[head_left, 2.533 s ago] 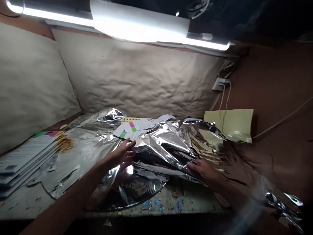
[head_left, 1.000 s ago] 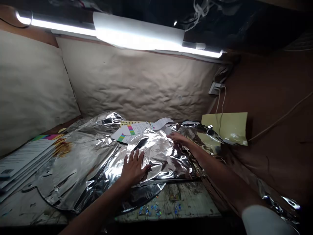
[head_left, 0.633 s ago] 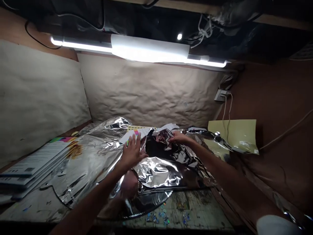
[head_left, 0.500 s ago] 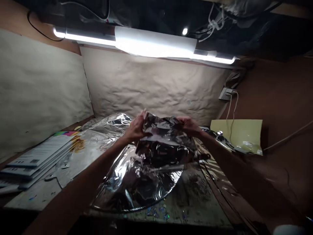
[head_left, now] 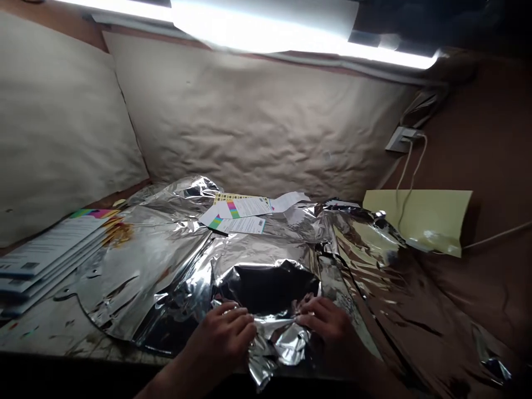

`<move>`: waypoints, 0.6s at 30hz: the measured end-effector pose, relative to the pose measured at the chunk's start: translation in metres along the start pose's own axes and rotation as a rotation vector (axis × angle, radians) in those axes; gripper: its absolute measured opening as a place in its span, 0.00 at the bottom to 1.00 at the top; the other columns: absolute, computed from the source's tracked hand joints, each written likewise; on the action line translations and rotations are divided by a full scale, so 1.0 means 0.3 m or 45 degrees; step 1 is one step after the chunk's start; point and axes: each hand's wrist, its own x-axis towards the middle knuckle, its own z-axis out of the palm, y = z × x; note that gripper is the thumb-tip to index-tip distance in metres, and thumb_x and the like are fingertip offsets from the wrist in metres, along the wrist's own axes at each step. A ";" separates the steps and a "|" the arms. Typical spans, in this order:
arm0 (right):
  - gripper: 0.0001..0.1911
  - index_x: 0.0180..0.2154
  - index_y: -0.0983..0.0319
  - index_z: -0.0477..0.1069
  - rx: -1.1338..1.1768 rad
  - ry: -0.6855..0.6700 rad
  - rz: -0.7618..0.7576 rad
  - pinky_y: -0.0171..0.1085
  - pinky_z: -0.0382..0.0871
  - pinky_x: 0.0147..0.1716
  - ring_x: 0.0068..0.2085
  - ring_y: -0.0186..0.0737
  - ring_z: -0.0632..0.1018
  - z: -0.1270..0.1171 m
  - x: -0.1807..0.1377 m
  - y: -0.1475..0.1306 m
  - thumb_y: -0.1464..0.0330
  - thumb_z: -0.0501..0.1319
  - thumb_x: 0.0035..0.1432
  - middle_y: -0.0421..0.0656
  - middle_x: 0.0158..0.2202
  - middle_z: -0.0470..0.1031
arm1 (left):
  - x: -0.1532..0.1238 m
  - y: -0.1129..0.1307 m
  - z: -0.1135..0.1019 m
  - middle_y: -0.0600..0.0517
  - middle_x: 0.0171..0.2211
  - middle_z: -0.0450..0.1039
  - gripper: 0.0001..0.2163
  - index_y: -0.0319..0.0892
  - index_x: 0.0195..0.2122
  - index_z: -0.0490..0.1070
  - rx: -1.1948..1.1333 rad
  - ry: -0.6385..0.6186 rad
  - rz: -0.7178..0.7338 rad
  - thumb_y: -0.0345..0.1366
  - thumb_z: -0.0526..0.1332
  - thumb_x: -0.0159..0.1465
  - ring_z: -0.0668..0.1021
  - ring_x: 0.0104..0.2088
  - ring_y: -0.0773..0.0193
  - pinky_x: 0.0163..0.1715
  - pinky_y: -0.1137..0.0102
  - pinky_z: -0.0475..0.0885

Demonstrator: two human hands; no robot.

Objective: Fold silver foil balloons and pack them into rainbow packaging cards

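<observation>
A sheet of shiny silver foil (head_left: 266,249) lies in front of me near the table's front edge, its surface bent around a dark patch that could be a fold or a reflection. My left hand (head_left: 226,332) is closed on the near edge of this foil, fingers curled over it. On the other side, my right hand (head_left: 328,327) pinches the same edge. Crumpled foil hangs down between the two hands. Both thumbs are mostly hidden.
Printed paper cards (head_left: 245,213) lie on foil at the back. A stack of printed sheets (head_left: 54,249) sits at the left. Brown-tinted film (head_left: 386,299) and a yellow sheet (head_left: 419,219) are at the right, below a wall socket (head_left: 403,138) with cables.
Both hands have come down and toward me, bringing the raised crumpled foil down to the table's front. The cards at the back are now visible. My view has shifted downward.
</observation>
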 end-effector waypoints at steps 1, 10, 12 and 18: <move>0.13 0.42 0.56 0.77 0.010 -0.010 0.031 0.45 0.72 0.38 0.38 0.46 0.78 0.022 -0.021 0.002 0.73 0.58 0.59 0.46 0.37 0.80 | -0.026 0.004 0.026 0.49 0.40 0.81 0.10 0.42 0.40 0.73 -0.030 -0.019 -0.025 0.28 0.51 0.69 0.82 0.41 0.57 0.43 0.63 0.76; 0.11 0.44 0.58 0.75 0.364 -0.084 0.456 0.40 0.71 0.40 0.39 0.44 0.78 0.008 0.015 0.010 0.67 0.57 0.63 0.45 0.38 0.79 | 0.055 -0.083 -0.025 0.54 0.23 0.75 0.15 0.43 0.29 0.72 -0.395 -0.462 -0.722 0.40 0.52 0.69 0.77 0.25 0.63 0.27 0.72 0.65; 0.17 0.53 0.58 0.70 0.474 -0.096 0.709 0.39 0.71 0.38 0.37 0.42 0.78 0.003 0.051 0.016 0.65 0.59 0.62 0.43 0.38 0.78 | 0.105 -0.129 -0.024 0.53 0.25 0.75 0.14 0.43 0.30 0.71 -0.399 -0.520 -0.875 0.43 0.53 0.69 0.76 0.27 0.63 0.27 0.72 0.63; 0.31 0.64 0.56 0.57 0.471 -0.218 0.836 0.38 0.72 0.35 0.32 0.40 0.77 0.003 0.109 0.028 0.67 0.60 0.60 0.37 0.31 0.75 | 0.146 -0.188 0.011 0.50 0.32 0.78 0.13 0.46 0.35 0.72 -0.088 -0.692 -1.060 0.50 0.57 0.65 0.79 0.35 0.54 0.27 0.70 0.59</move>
